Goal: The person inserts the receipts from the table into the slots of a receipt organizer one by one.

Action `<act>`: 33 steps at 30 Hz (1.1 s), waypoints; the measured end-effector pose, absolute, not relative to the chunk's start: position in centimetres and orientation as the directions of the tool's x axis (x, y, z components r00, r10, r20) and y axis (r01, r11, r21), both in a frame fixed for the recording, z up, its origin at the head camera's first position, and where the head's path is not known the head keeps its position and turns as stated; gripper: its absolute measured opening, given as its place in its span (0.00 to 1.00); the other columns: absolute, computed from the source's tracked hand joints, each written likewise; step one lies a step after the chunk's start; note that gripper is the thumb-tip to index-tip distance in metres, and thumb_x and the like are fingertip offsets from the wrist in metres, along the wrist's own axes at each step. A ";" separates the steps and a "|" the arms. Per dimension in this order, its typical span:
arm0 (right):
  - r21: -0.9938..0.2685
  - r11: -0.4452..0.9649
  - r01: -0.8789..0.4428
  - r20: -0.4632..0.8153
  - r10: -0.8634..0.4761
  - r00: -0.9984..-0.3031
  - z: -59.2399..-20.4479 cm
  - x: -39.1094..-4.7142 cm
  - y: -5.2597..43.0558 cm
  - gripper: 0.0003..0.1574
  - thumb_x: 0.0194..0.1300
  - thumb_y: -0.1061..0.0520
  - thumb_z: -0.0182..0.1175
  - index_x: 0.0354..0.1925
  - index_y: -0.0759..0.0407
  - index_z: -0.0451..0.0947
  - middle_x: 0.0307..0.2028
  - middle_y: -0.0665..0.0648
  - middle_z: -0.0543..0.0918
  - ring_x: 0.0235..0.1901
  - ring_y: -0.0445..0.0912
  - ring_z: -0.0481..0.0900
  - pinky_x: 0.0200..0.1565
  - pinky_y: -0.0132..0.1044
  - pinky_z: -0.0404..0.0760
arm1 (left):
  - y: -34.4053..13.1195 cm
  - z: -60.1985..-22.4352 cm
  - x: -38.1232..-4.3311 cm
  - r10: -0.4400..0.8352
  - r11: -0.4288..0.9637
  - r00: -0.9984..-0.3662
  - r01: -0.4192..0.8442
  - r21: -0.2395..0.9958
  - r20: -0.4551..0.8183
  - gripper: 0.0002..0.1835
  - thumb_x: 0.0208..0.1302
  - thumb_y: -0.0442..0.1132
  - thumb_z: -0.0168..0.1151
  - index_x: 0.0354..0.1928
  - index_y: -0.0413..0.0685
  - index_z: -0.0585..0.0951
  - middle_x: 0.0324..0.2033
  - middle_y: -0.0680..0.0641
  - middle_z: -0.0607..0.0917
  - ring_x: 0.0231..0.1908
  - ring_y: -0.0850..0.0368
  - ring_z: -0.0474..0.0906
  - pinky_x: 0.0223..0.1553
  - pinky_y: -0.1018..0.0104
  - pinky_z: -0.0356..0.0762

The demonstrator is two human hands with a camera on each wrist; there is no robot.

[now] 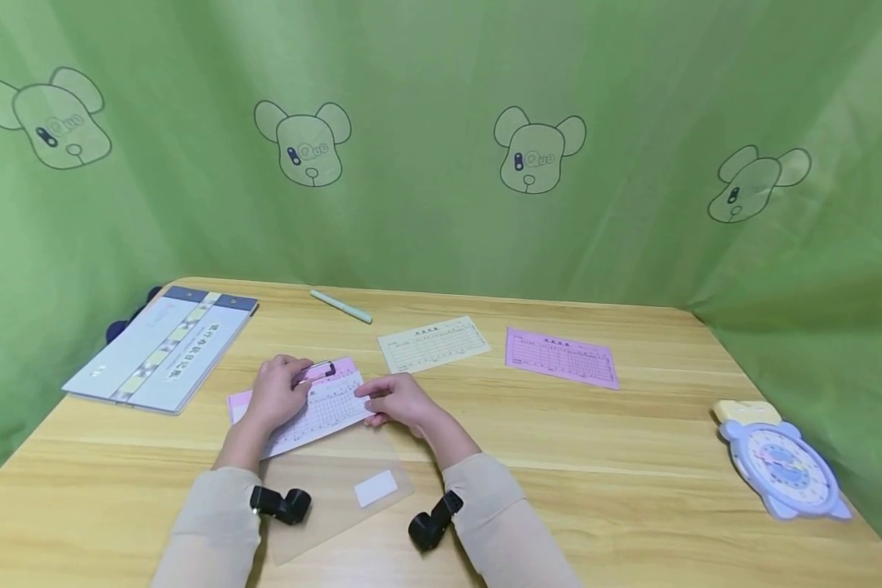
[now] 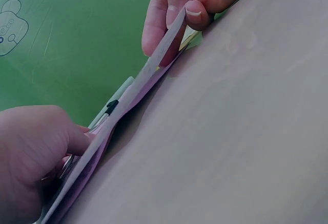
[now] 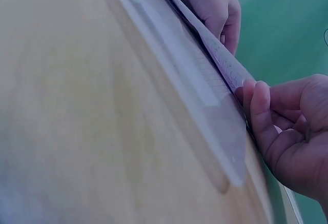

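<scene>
A clear clipboard [image 1: 331, 498] with a white label lies at the near left of the table. At its top is a metal clip [image 1: 316, 372] with dark ends. My left hand [image 1: 278, 396] grips this clip, fingers curled at it. Under the clip area lie a pink printed form [image 1: 345, 365] and, over it, a white printed form [image 1: 316, 420]. My right hand [image 1: 404, 400] pinches the right edge of the white form between thumb and fingers. In the left wrist view, the white form [image 2: 148, 73] stands lifted from the pink one at that edge.
A pale green form [image 1: 434, 344] and a purple form [image 1: 562, 358] lie farther back. A light green pen [image 1: 341, 305] is near the back edge. At the left rests a large ledger [image 1: 165, 347]; at the right, a blue toy clock [image 1: 786, 469] against a yellow block [image 1: 746, 411].
</scene>
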State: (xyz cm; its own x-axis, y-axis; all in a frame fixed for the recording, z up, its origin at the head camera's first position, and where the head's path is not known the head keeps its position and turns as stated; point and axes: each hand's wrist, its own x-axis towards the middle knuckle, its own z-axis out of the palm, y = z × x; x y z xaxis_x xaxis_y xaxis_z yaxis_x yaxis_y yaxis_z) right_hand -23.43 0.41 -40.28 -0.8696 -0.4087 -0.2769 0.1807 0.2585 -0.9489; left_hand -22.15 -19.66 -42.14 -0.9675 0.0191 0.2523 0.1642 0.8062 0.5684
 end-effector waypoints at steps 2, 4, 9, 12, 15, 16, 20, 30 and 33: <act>-0.949 0.271 0.164 -0.267 -0.408 -0.873 -40.3 -23.4 0.4 0.14 0.52 0.73 0.53 0.39 0.68 0.77 0.33 0.59 0.76 0.18 0.44 0.75 0.23 0.32 0.76 | -19.7 -42.2 -22.2 0.031 0.816 -0.964 0.178 0.550 0.265 0.17 0.52 0.31 0.55 0.46 0.33 0.74 0.40 0.35 0.72 0.43 0.40 0.64 0.46 0.49 0.60; -0.948 0.283 0.145 -0.255 -0.406 -0.878 -40.3 -23.4 0.3 0.14 0.52 0.73 0.53 0.39 0.67 0.77 0.33 0.59 0.76 0.17 0.44 0.75 0.23 0.32 0.76 | -19.7 -42.2 -22.2 0.039 0.824 -0.961 0.187 0.535 0.276 0.17 0.52 0.31 0.55 0.46 0.32 0.75 0.40 0.35 0.73 0.43 0.40 0.64 0.45 0.50 0.60; -0.947 0.297 0.120 -0.237 -0.398 -0.886 -40.3 -23.5 0.1 0.15 0.51 0.74 0.53 0.38 0.67 0.77 0.33 0.59 0.75 0.16 0.43 0.73 0.22 0.32 0.76 | -19.6 -42.2 -22.1 0.047 0.838 -0.956 0.196 0.509 0.291 0.16 0.53 0.31 0.55 0.45 0.32 0.75 0.39 0.35 0.73 0.42 0.41 0.65 0.45 0.51 0.61; -0.946 0.300 0.119 -0.238 -0.397 -0.886 -40.2 -23.5 0.0 0.15 0.51 0.75 0.53 0.39 0.67 0.77 0.31 0.59 0.76 0.16 0.43 0.73 0.21 0.31 0.76 | -19.6 -42.1 -22.1 0.048 0.845 -0.954 0.197 0.498 0.296 0.16 0.53 0.31 0.55 0.45 0.32 0.75 0.39 0.35 0.74 0.41 0.41 0.66 0.45 0.51 0.61; -0.943 0.311 0.115 -0.238 -0.394 -0.887 -40.2 -23.6 0.0 0.15 0.51 0.75 0.52 0.38 0.67 0.77 0.30 0.58 0.76 0.15 0.43 0.73 0.19 0.30 0.74 | -19.6 -41.9 -22.1 0.054 0.848 -0.952 0.203 0.490 0.301 0.15 0.53 0.30 0.55 0.45 0.31 0.75 0.38 0.35 0.74 0.41 0.41 0.66 0.45 0.51 0.61; -0.943 0.314 0.115 -0.238 -0.392 -0.889 -40.2 -23.7 -0.1 0.15 0.51 0.75 0.52 0.38 0.67 0.77 0.30 0.58 0.76 0.15 0.43 0.73 0.18 0.29 0.74 | -19.6 -41.9 -22.1 0.056 0.849 -0.952 0.205 0.487 0.302 0.15 0.53 0.30 0.55 0.44 0.31 0.75 0.38 0.35 0.75 0.41 0.40 0.66 0.45 0.51 0.61; -0.938 0.327 0.115 -0.240 -0.376 -0.895 -40.3 -23.8 -0.3 0.15 0.51 0.75 0.52 0.38 0.67 0.77 0.29 0.59 0.76 0.14 0.43 0.72 0.16 0.28 0.72 | -19.7 -41.9 -22.2 0.074 0.850 -0.951 0.218 0.479 0.301 0.15 0.54 0.30 0.55 0.45 0.31 0.75 0.38 0.35 0.75 0.41 0.40 0.67 0.45 0.51 0.62; -0.937 0.328 0.125 -0.244 -0.355 -0.902 -40.2 -23.9 -0.5 0.15 0.51 0.75 0.51 0.38 0.68 0.77 0.27 0.59 0.76 0.13 0.43 0.72 0.15 0.28 0.71 | -20.1 -41.8 -22.2 0.092 0.849 -0.951 0.231 0.475 0.296 0.15 0.57 0.32 0.54 0.46 0.32 0.75 0.39 0.35 0.74 0.41 0.41 0.67 0.45 0.51 0.64; -0.936 0.328 0.124 -0.244 -0.355 -0.903 -40.2 -24.0 -0.5 0.15 0.51 0.75 0.51 0.38 0.68 0.77 0.27 0.60 0.76 0.13 0.43 0.72 0.15 0.28 0.71 | -20.1 -41.8 -22.2 0.096 0.849 -0.948 0.237 0.473 0.303 0.14 0.57 0.32 0.54 0.45 0.32 0.75 0.38 0.35 0.74 0.40 0.41 0.68 0.44 0.50 0.64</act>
State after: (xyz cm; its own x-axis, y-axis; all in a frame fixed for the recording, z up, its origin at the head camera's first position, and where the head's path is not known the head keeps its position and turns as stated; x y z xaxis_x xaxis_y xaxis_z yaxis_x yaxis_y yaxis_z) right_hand -23.97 -0.50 -40.23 -0.9027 -0.3546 -0.2439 0.1241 0.3283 -0.9364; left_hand -22.15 -20.10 -41.78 -0.9481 0.0960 0.3031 0.2371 0.8486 0.4730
